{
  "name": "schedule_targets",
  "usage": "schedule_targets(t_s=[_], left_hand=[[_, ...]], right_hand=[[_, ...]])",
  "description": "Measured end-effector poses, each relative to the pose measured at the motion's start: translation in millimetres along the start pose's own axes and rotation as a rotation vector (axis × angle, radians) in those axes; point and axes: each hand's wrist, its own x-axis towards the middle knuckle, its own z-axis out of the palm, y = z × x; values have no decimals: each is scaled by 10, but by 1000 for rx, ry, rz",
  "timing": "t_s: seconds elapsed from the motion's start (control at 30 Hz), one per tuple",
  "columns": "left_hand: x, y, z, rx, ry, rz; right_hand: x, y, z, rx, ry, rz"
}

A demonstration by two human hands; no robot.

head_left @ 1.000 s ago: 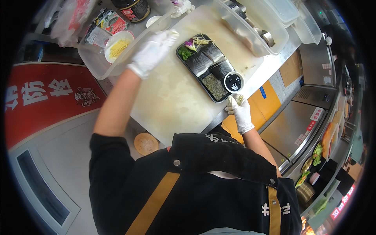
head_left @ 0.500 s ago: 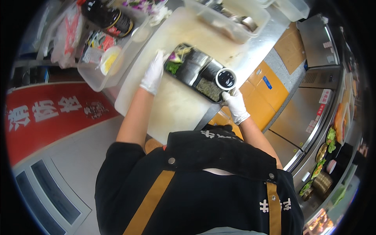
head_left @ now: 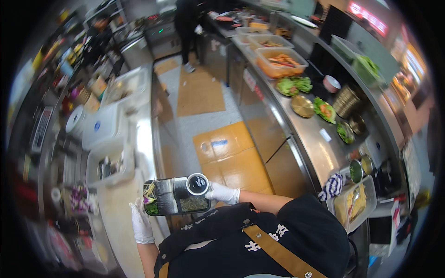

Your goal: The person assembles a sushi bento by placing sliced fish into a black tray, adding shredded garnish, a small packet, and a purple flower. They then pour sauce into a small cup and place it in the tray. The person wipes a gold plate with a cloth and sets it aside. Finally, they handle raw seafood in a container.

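This is a commercial kitchen. A steel surface (head_left: 320,161) carries tubs of food (head_left: 280,63), lettuce (head_left: 296,85) and a metal dish (head_left: 302,106), and a co-worker (head_left: 186,25) stands farther back.

Smooth, glossy black plastic, as it looks, makes up the rectangular black tray (head_left: 185,213), where the dark grey fish slabs (head_left: 163,192) have a wet sheen, the round white cup (head_left: 198,195) looks smooth and its black liquid (head_left: 197,183) shines. Thin, creased white gloves cover the left hand (head_left: 141,224) and right hand (head_left: 224,194), against a matt black cloth garment (head_left: 306,227) with smooth brown straps (head_left: 273,249). The pale cutting board (head_left: 116,217) looks smooth and matt, the long silver counter (head_left: 321,160) is reflective metal, and the orange-brown cardboard sheet (head_left: 232,155) looks slick.
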Motion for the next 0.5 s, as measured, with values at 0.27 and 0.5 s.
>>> schedule_targets(t_s=[0.27, 0.5], left_hand=[[735, 275, 494, 103, -457, -97], [1137, 91, 1856, 5, -1008, -92]], right_hand=[[-634, 258, 552, 34, 448, -319], [-1214, 316, 768, 205, 944, -635]])
